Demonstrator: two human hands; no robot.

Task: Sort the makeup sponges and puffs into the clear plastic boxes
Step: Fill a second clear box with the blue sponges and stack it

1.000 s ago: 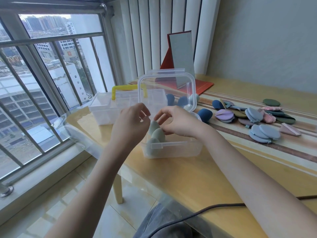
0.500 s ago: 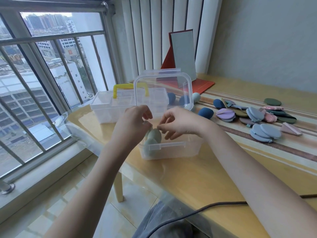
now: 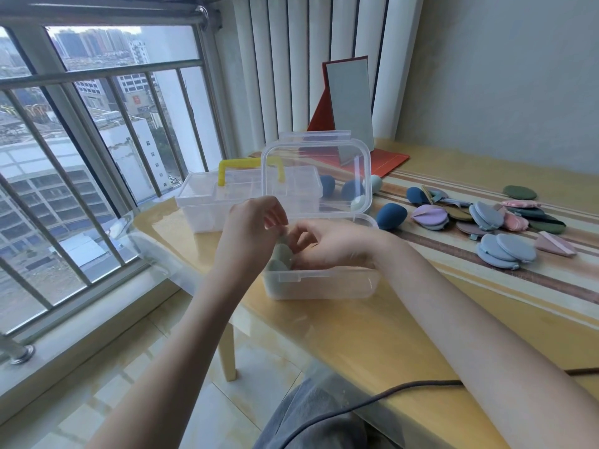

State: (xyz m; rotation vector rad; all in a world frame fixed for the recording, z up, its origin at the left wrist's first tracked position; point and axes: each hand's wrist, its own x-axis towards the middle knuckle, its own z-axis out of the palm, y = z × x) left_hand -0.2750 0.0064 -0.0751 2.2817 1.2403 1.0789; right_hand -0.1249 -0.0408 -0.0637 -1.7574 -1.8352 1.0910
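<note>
Here, hands (image 3: 252, 231) crowd box (image 3: 324, 285) rim — sponges (image 3: 281, 257) inside

Clear plastic, soft foam, glossy tabletop

The open box (image 3: 319, 281) and its raised lid (image 3: 316, 176) look like smooth, see-through plastic; the box at 10 o'clock (image 3: 207, 207) has the same finish, with a yellow plastic handle (image 3: 238, 165). The green sponges (image 3: 281, 258) inside look matt and foamy. The puffs (image 3: 505, 251) at 3 o'clock look like matt, velvety cloth. The table (image 3: 340, 332) is glossy and reflective. The window bars (image 3: 107, 68) look like brushed metal.
</note>
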